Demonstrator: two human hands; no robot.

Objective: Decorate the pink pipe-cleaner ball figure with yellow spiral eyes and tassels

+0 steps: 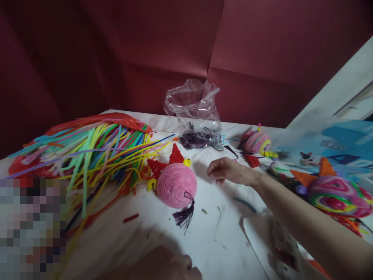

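A ball wrapped in pink cord (176,184) lies on the white table, with red pointed pieces, yellow pieces and a dark tassel (185,216) attached. My right hand (224,171) hovers just right of this ball, apart from it, its fingers loosely bent with nothing visible between them. At the bottom edge my left hand (171,266) is dark, blurred and partly cut off; its fingers look bent, but what they hold, if anything, is hidden. Behind the ball stands a clear plastic bag (194,105) with dark purple tassels (198,139) inside.
A heap of colourful pipe cleaners (96,146) on red plastic covers the left side. Decorated multicoloured balls lie at the right, one near (339,196) and one farther back (256,142). A white power strip (284,245) sits under my right forearm. Dark red sheeting (175,46) rises behind the table.
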